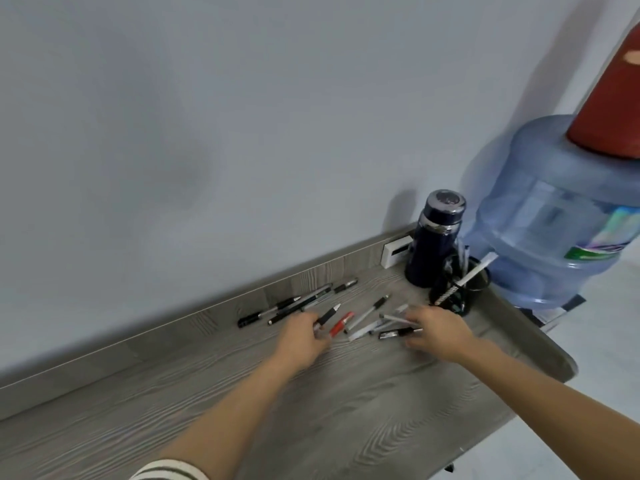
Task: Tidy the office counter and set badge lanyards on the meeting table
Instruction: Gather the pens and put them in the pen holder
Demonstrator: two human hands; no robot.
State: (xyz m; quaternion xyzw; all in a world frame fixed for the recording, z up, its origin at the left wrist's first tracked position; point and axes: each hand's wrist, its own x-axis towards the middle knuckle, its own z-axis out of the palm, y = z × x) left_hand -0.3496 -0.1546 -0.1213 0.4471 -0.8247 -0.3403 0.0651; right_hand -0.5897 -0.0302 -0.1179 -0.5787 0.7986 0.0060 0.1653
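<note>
Left hand (pixel 304 336) pinches black, white-tipped pen (pixel 327 317); right hand (pixel 438 332) on grey pens (pixel 394 318).

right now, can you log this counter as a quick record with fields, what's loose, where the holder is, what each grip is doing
counter: grey wood-grain
loose pens: scattered along the back edge and between the hands
red pen: lying between the hands
pen holder: black mesh, upright, right end, beside flask
flask: dark blue, upright, lid on
left grip: pinches black pen
right grip: on a pen cluster; hold unclear
</note>
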